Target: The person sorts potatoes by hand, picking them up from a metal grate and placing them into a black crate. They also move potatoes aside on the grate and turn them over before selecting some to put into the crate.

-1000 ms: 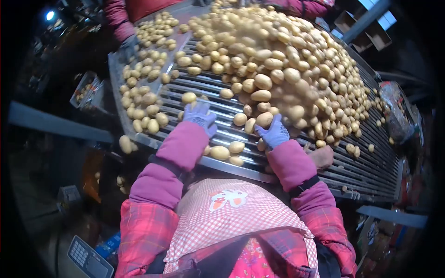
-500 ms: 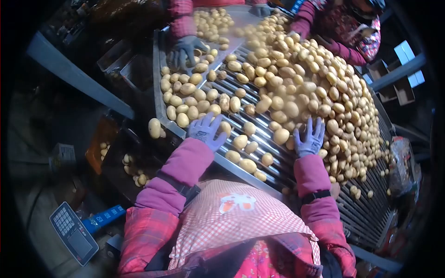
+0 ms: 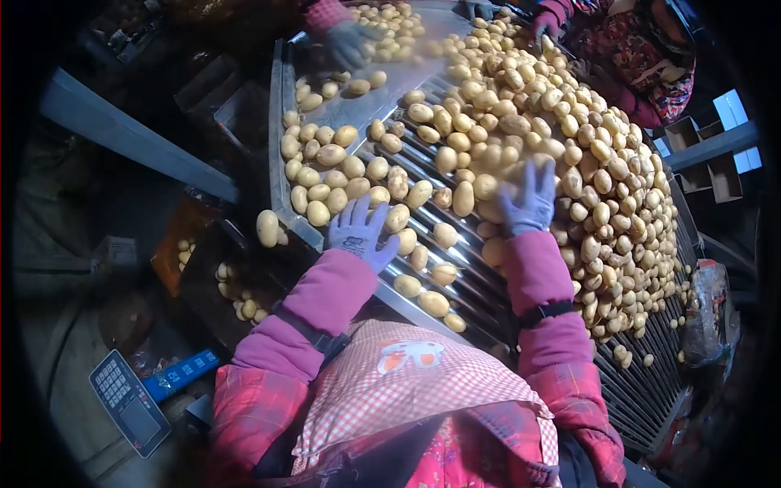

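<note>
My left hand [image 3: 358, 234], in a purple glove, lies open with fingers spread at the near edge of the metal chute. Its fingertips are beside several potatoes [image 3: 335, 201]. My right hand [image 3: 529, 202], gloved alike and slightly blurred, reaches with spread fingers onto the left flank of the large potato heap [image 3: 602, 187]. It touches potatoes there, and nothing shows gripped in it. Between my hands, loose potatoes [image 3: 434, 303] rest on the roller bars [image 3: 480, 285].
Across the table a co-worker's grey-gloved hand [image 3: 351, 42] is among potatoes. Another co-worker's sleeve [image 3: 553, 15] shows at the heap's far side. A scale [image 3: 130, 404] stands at lower left. A plastic bag [image 3: 706, 313] hangs at right, and a metal beam [image 3: 138, 134] crosses upper left.
My right hand has moved forward, farther into the heap, and potatoes near it have shifted. My left hand has barely moved. The co-worker's grey glove has moved away toward the far potatoes.
</note>
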The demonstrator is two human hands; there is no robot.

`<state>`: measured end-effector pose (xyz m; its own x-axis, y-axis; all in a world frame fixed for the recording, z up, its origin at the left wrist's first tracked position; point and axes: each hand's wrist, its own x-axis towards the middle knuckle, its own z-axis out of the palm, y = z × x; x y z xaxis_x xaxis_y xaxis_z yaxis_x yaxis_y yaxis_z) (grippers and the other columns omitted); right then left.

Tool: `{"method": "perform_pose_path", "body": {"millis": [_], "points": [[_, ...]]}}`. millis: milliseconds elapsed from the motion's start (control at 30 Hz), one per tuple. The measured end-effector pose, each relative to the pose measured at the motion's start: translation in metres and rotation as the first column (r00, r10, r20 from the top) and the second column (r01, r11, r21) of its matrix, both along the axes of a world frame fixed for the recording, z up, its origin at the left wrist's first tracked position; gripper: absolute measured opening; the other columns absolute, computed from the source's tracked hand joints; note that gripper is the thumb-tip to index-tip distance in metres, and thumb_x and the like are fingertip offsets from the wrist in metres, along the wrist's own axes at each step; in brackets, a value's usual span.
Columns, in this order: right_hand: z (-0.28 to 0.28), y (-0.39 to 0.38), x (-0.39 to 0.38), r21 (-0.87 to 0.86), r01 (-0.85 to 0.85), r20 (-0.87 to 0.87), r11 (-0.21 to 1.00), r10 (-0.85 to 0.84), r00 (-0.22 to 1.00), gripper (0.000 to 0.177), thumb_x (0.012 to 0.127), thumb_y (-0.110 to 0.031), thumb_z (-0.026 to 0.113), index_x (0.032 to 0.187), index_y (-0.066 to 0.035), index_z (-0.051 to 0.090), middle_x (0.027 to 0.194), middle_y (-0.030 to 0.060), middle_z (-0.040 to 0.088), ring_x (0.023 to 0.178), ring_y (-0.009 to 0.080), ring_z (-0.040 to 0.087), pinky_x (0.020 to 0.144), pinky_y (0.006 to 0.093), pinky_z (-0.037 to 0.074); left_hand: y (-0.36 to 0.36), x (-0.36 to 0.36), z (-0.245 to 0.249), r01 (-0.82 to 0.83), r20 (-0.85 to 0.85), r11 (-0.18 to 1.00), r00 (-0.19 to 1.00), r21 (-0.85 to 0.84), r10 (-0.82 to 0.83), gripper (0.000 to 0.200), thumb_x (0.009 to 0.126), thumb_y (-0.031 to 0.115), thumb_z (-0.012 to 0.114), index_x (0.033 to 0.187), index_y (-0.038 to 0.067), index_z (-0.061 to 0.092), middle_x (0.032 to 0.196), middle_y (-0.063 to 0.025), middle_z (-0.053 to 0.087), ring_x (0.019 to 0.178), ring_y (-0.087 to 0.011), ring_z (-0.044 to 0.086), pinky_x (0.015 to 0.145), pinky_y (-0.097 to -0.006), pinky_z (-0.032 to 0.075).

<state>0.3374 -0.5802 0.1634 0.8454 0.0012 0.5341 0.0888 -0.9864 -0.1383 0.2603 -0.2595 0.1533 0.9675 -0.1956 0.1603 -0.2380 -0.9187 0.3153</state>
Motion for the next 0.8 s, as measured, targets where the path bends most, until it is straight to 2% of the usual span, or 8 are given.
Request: {"method": "perform_pose_path", "body": {"millis": [33,133,333,400,500,567,733,800], "points": [[0.002,0.008,0.01,0.216,-0.024,-0.106,0.976,0.048,0.993,0.075,0.079,-0.039,0.072,0.144,-0.017,0.041,0.154,0.0202,0.027,0.138,0.0384,0.034,0.11,0.0428,0.036,-0.001,0.001,0.003,0.002,-0.011,0.999,1.0,-0.033,-0.003,0.067,0.076,0.047,0.065,0.134,0.017,0.051,0.135,-0.0152,0.045,0.123,-0.0326,0.044,0.1,-0.0511,0.036],[-0.009,0.014,0.052,0.382,-0.061,-0.082,0.922,0.1,0.992,0.079,0.078,-0.04,0.072,0.144,-0.012,0.039,0.153,0.021,0.027,0.14,0.0362,0.032,0.111,0.0417,0.035,-0.001,0.001,0.0,-0.003,0.023,1.0,1.0,-0.023,0.003,0.067,0.076,0.047,0.065,0.134,0.017,0.051,0.134,-0.0151,0.045,0.121,-0.0323,0.046,0.098,-0.0512,0.038],[-0.019,0.03,0.087,0.521,-0.004,-0.424,0.853,0.263,0.867,0.079,0.078,-0.045,0.07,0.144,-0.012,0.041,0.153,0.0174,0.03,0.14,0.0351,0.032,0.114,0.0401,0.031,0.0,0.002,-0.009,-0.022,0.038,0.998,0.999,-0.056,0.025,0.066,0.076,0.046,0.065,0.133,0.017,0.049,0.134,-0.0139,0.046,0.12,-0.0314,0.047,0.094,-0.0508,0.041],[-0.017,0.047,0.081,0.442,0.056,-0.537,0.895,0.215,0.816,0.082,0.075,-0.049,0.071,0.144,-0.015,0.042,0.153,0.0165,0.03,0.14,0.0342,0.032,0.114,0.0407,0.032,-0.002,0.002,-0.007,-0.044,0.029,0.997,0.999,-0.06,0.046,0.066,0.077,0.046,0.065,0.133,0.017,0.049,0.134,-0.014,0.046,0.121,-0.0319,0.047,0.095,-0.0511,0.04],[-0.04,0.06,0.068,0.523,-0.087,-0.547,0.848,0.412,0.729,0.085,0.076,-0.05,0.071,0.146,-0.014,0.038,0.152,0.0181,0.031,0.139,0.0352,0.034,0.113,0.0396,0.031,-0.003,0.003,-0.003,-0.071,0.028,0.996,0.997,-0.055,0.073,0.066,0.077,0.046,0.064,0.134,0.017,0.048,0.136,-0.0146,0.045,0.122,-0.0333,0.046,0.097,-0.0521,0.04],[0.005,0.091,0.032,0.477,-0.049,-0.646,0.877,0.388,0.657,0.092,0.075,-0.056,0.067,0.15,-0.018,0.03,0.156,0.0159,0.025,0.139,0.0357,0.034,0.114,0.04,0.031,-0.002,-0.002,-0.004,-0.077,0.02,0.996,0.997,-0.045,0.078,0.067,0.077,0.047,0.064,0.135,0.017,0.048,0.137,-0.015,0.044,0.124,-0.0342,0.045,0.098,-0.0528,0.039],[0.006,0.093,-0.018,0.385,-0.232,-0.599,0.893,0.433,0.673,0.075,0.08,-0.051,0.066,0.144,-0.02,0.042,0.15,0.018,0.036,0.135,0.0392,0.039,0.112,0.0403,0.035,0.0,0.001,-0.006,-0.087,0.019,0.995,0.996,-0.055,0.088,0.069,0.08,0.044,0.066,0.14,0.016,0.046,0.141,-0.0171,0.043,0.128,-0.0369,0.043,0.102,-0.0531,0.038],[0.023,0.067,-0.045,0.795,0.098,-0.543,0.599,0.628,0.557,0.065,0.082,-0.042,0.07,0.136,-0.012,0.051,0.14,0.0179,0.048,0.127,0.0395,0.047,0.107,0.0392,0.039,0.001,-0.002,-0.001,-0.065,-0.009,0.995,0.998,-0.069,0.065,0.068,0.082,0.044,0.064,0.14,0.017,0.045,0.141,-0.0164,0.044,0.129,-0.0363,0.042,0.103,-0.0531,0.037]]}}
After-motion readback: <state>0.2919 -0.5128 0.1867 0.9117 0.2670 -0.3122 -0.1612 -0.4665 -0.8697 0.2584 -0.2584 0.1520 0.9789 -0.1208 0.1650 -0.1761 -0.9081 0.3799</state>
